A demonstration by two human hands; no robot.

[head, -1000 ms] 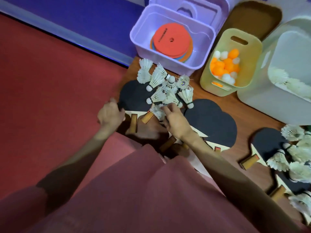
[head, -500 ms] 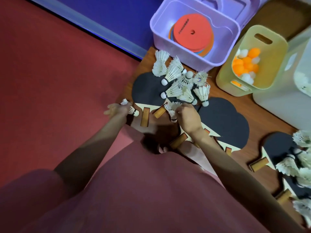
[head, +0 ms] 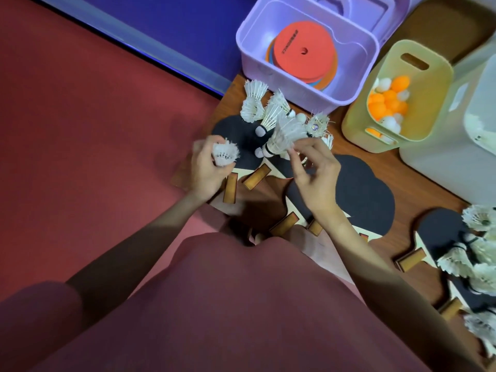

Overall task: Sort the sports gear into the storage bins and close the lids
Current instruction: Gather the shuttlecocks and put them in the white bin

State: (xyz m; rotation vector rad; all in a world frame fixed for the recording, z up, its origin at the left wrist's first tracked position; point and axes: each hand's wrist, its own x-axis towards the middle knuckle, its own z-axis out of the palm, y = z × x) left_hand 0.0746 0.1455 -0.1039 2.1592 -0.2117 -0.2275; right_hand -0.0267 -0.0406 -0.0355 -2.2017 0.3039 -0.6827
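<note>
Left hand [head: 208, 167] grips one shuttlecock [head: 226, 153]; right hand [head: 312, 170] pinches a shuttlecock stack [head: 284, 135] above the paddles [head: 362, 191]. White bin [head: 456, 146] lies at three o'clock; the loosely pinched stack may slip in transit.

The white bin [head: 456, 146] runs off the frame's right edge; shuttlecocks [head: 480, 267] at lower right are cropped; the left hand [head: 208, 167] is motion-blurred.
</note>
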